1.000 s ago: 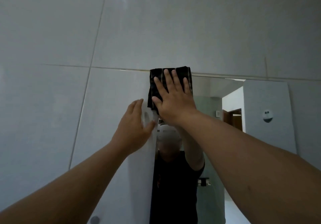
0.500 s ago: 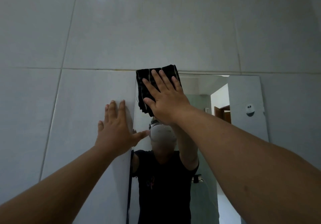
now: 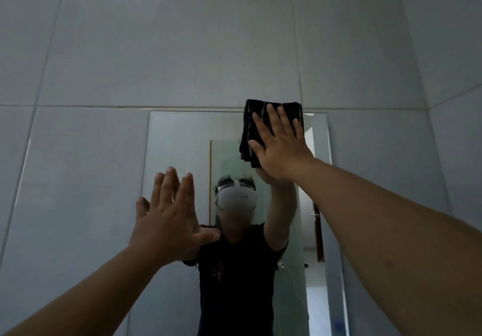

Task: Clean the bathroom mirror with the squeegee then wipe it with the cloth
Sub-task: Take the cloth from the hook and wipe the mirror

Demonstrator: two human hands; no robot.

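Flat-palmed, the right hand [image 3: 280, 150] has no closed grip; spread fingers press the folded dark cloth [image 3: 254, 129] against the bathroom mirror [image 3: 182, 140], at its top edge near the right corner. Bare glass stretches below and leftward, where the open left hand [image 3: 169, 221] rests empty.

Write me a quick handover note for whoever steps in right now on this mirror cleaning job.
Right hand: flat and open, pressing the dark cloth against the mirror at its top edge, near the right corner.
Left hand: open, fingers spread, empty, at the mirror's left edge.
Squeegee: not in view.
Done: the cloth wipe has begun, so squeegeeing is presumably finished.
Left: wipe the rest of the glass below the top edge.
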